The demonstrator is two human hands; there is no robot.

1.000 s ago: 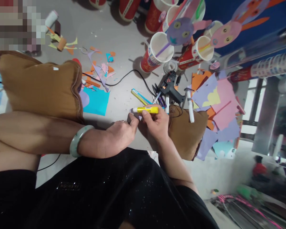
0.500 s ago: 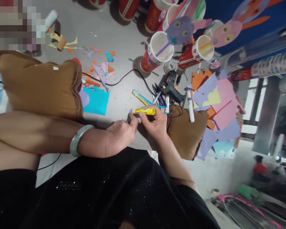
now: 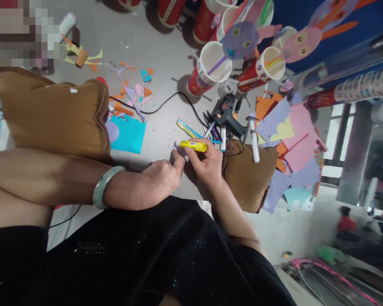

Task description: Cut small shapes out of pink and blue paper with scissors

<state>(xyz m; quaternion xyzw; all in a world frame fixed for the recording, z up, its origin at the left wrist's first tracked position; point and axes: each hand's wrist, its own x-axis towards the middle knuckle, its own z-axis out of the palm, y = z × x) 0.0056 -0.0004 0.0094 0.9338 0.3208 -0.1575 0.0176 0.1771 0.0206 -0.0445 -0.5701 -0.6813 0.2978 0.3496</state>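
Observation:
My right hand (image 3: 209, 163) is closed around a yellow glue stick (image 3: 194, 146), its white end pointing left. Under that end, a small purple paper piece (image 3: 175, 147) shows only in part at my fingertips. My left hand (image 3: 162, 180), fingers curled, presses this piece at the table's near side. Just beyond my right hand lie a glue gun (image 3: 226, 117), slim blue and yellow pens (image 3: 187, 129) and a white marker (image 3: 223, 138).
Red paper cups (image 3: 199, 78) with paper animal heads (image 3: 239, 40) stand at the back. Brown cushions (image 3: 57, 114) flank my arms. Paper scraps (image 3: 137, 91) and a blue sheet (image 3: 129, 134) lie left; coloured sheets (image 3: 301, 144) pile up right. A black cord (image 3: 166, 102) crosses the table.
The glue stick has tilted slightly, its white left end now a little higher in the picture. My left hand stays pressed in place.

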